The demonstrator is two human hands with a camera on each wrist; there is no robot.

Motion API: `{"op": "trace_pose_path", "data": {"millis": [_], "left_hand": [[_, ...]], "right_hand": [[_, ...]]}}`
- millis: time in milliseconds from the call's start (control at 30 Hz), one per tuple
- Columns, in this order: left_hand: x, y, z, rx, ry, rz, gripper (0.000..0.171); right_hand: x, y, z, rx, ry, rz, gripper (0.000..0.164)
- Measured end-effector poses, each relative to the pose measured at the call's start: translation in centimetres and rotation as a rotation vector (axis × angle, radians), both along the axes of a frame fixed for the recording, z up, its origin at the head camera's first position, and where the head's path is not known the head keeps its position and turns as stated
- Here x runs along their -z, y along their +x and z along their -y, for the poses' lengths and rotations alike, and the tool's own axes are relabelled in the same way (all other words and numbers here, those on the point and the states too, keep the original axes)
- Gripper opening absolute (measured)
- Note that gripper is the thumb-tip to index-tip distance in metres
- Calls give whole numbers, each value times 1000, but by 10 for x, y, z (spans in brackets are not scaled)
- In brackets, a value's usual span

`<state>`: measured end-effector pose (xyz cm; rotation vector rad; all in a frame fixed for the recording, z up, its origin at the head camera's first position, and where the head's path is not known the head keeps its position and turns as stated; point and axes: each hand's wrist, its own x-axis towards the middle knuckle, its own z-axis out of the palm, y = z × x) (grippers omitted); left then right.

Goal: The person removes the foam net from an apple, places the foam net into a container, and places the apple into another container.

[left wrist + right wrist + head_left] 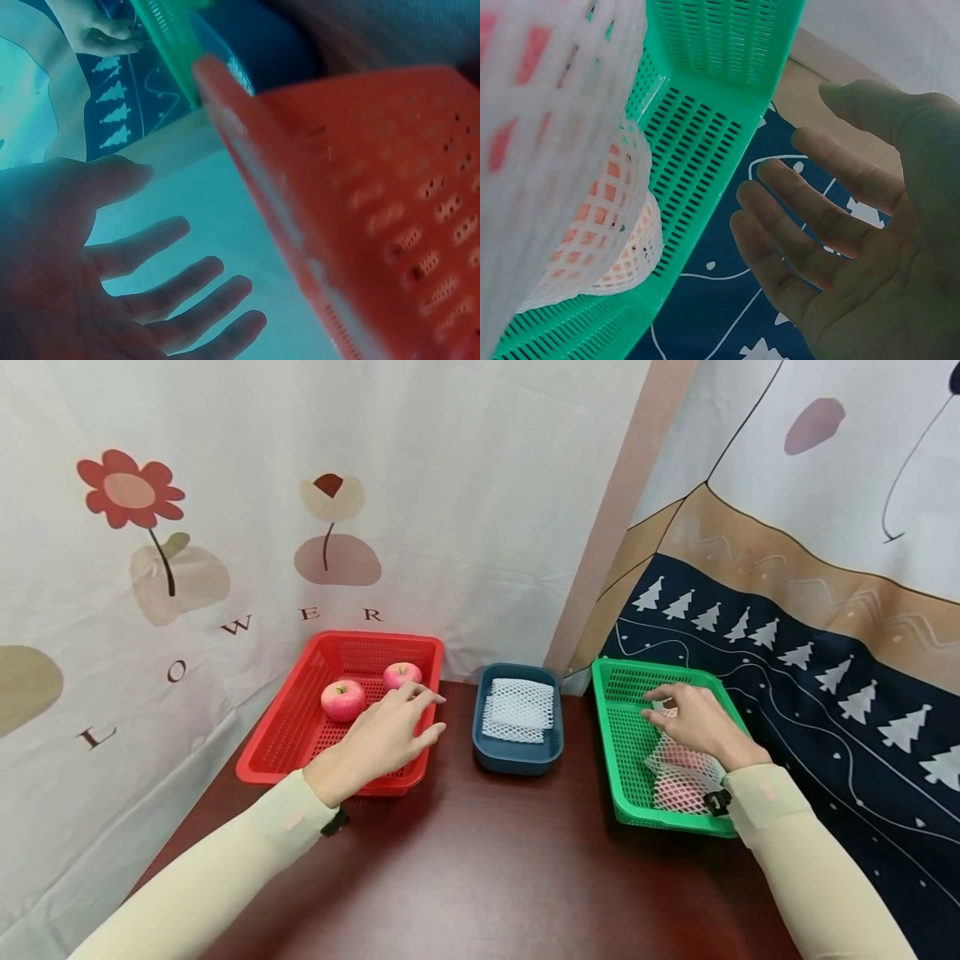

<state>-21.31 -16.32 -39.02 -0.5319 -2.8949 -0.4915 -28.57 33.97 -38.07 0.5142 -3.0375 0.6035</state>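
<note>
Head view: two bare apples (343, 701) in red basket (258, 767), apparently outstanding; netted fruit (678, 792) in green basket (611, 752), seemingly done; white nets (517, 706) in blue tray (517, 753). Left wrist: left hand (67, 281) empty, fingers spread. Right wrist: right hand (877, 262) likewise, holding nothing.

Brown desk (487, 868). Behind back edge: white cloth (480, 527) w/ red flower (129, 490). By R edge: dk blue cloth (813, 747) w/ white trees (765, 634).

Gap between red basket (300, 739), blue bin (517, 762)
</note>
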Motion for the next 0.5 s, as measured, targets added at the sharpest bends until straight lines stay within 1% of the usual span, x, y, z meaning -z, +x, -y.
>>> {"op": "trace_pose_path", "data": {"millis": [167,400,500], "left_hand": [[7,5,-9,22,24,-22,52],[14,11,-20,68,62,-101,43],[17,12,-26,84,68,-114,44]], "right_hand": [[1,-2,-4,12,5,-2,43],[4,-9,-7,25,20,9,47],[5,-10,-8,31,30,11,48]]}}
